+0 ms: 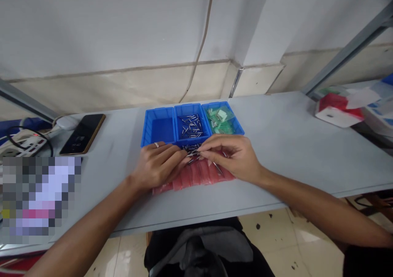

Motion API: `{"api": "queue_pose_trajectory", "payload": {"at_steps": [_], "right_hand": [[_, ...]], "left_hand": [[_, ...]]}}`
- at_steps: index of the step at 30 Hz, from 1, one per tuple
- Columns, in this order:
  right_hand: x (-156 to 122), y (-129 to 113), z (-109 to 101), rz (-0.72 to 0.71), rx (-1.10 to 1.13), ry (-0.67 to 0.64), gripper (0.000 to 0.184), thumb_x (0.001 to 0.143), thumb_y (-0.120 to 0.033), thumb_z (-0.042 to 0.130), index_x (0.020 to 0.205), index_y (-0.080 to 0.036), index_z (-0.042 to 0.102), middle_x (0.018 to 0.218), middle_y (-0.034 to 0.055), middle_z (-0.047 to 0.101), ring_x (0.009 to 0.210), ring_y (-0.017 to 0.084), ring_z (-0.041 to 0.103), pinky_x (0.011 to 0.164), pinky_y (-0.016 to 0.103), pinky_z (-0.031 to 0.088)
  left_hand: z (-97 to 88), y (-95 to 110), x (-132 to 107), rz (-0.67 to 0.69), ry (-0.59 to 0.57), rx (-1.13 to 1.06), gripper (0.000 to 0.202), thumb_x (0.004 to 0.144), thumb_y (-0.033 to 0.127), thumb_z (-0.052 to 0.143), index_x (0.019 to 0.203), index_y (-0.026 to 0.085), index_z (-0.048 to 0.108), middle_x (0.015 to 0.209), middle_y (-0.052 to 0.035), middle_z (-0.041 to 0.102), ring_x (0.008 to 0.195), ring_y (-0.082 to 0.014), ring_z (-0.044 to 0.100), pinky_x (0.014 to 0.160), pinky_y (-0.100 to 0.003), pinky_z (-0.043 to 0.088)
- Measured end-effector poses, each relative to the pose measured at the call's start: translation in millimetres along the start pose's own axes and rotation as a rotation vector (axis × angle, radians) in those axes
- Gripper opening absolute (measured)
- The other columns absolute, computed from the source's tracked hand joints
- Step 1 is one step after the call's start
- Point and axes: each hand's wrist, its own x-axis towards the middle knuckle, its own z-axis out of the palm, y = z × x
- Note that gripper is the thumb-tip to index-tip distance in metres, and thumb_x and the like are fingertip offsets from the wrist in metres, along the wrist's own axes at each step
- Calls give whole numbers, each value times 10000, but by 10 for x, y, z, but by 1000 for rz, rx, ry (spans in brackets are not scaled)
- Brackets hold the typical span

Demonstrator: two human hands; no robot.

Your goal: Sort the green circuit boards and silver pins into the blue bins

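Note:
My left hand (pixel 158 162) and my right hand (pixel 235 156) meet over a red strip of small pouches (pixel 196 174) lying on the grey table (pixel 291 146). Both hands have their fingers pinched together around small metal pins (pixel 193 149) heaped at the strip's far edge. A ring shows on my left hand. Just beyond stand three blue bins side by side: the left bin (pixel 159 126) looks bare, the middle bin (pixel 190 123) holds several loose metal pins, the right bin (pixel 223 119) holds green parts in clear bags.
A phone (pixel 82 133) lies face up at the left, near a power strip with cables (pixel 23 141). A red and white box (pixel 336 110) and other packages sit at the far right under a metal shelf post. A wall runs behind the table.

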Motion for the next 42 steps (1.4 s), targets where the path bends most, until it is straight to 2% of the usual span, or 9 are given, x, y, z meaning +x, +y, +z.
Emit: {"api": "queue_pose_trajectory", "payload": {"at_steps": [5, 11, 14, 17, 22, 26, 32, 37, 42], "right_hand": [[-12, 25, -1, 83, 72, 20, 103, 854, -225, 741, 945, -187, 769, 863, 34, 743, 636, 93, 638, 536, 219, 521], [9, 93, -26, 221, 141, 95, 124, 839, -263, 763, 937, -187, 768, 762, 10, 740, 571, 82, 619, 545, 216, 533], [45, 126, -74, 246, 187, 175, 190, 898, -276, 699, 1067, -202, 745, 916, 42, 773, 696, 118, 695, 614, 246, 580], [59, 123, -117, 133, 65, 126, 245, 969, -234, 590, 1185, -225, 704, 1050, 55, 767, 850, 151, 729, 665, 276, 603], [9, 173, -88, -378, -655, -241, 225, 952, -148, 587, 1127, -177, 725, 1020, 67, 760, 922, 192, 706, 825, 369, 605], [-27, 275, -36, -485, -987, -478, 234, 963, -120, 553, 1152, -147, 689, 1049, 82, 738, 989, 228, 669, 857, 397, 594], [-19, 295, -49, -493, -997, -518, 224, 978, -136, 540, 1164, -151, 664, 1060, 81, 712, 995, 209, 632, 885, 374, 562], [-8, 223, -42, -581, -1050, -551, 214, 999, -134, 487, 1093, -146, 679, 994, 87, 711, 931, 204, 631, 798, 361, 563], [-20, 199, -14, -607, -1012, -432, 248, 995, -111, 464, 1121, -135, 676, 956, 96, 689, 919, 210, 617, 805, 376, 577]], "left_hand": [[-6, -7, -5, -18, 42, 15, 149, 897, 225, 683, 981, 149, 587, 747, 17, 682, 569, -102, 580, 540, -260, 411], [-11, -6, -19, -71, 38, -6, 93, 917, 193, 617, 993, 144, 597, 794, 0, 691, 637, -120, 632, 569, -273, 425], [-14, -6, -20, -92, 46, 16, 102, 897, 169, 629, 989, 142, 596, 765, 8, 675, 617, -115, 617, 562, -272, 416], [-13, 0, -14, -85, 44, 43, 106, 876, 150, 649, 964, 141, 591, 734, 17, 654, 600, -109, 601, 550, -270, 405], [-8, 8, -15, -79, 30, 60, 114, 869, 152, 655, 961, 152, 588, 761, 18, 675, 608, -114, 607, 564, -275, 419], [-2, -7, -26, -79, 38, 65, 111, 865, 140, 652, 955, 154, 589, 756, 21, 678, 613, -113, 611, 572, -272, 424], [11, -7, -41, -82, 28, 50, 128, 858, 140, 664, 958, 152, 586, 739, 22, 656, 602, -108, 597, 561, -274, 412], [18, -8, -56, -90, 19, 53, 109, 877, 155, 644, 970, 163, 587, 746, 28, 663, 606, -104, 602, 560, -270, 417], [7, -5, -45, -97, 16, 56, 109, 873, 153, 649, 961, 161, 585, 759, 23, 673, 615, -105, 616, 568, -269, 432]]}}
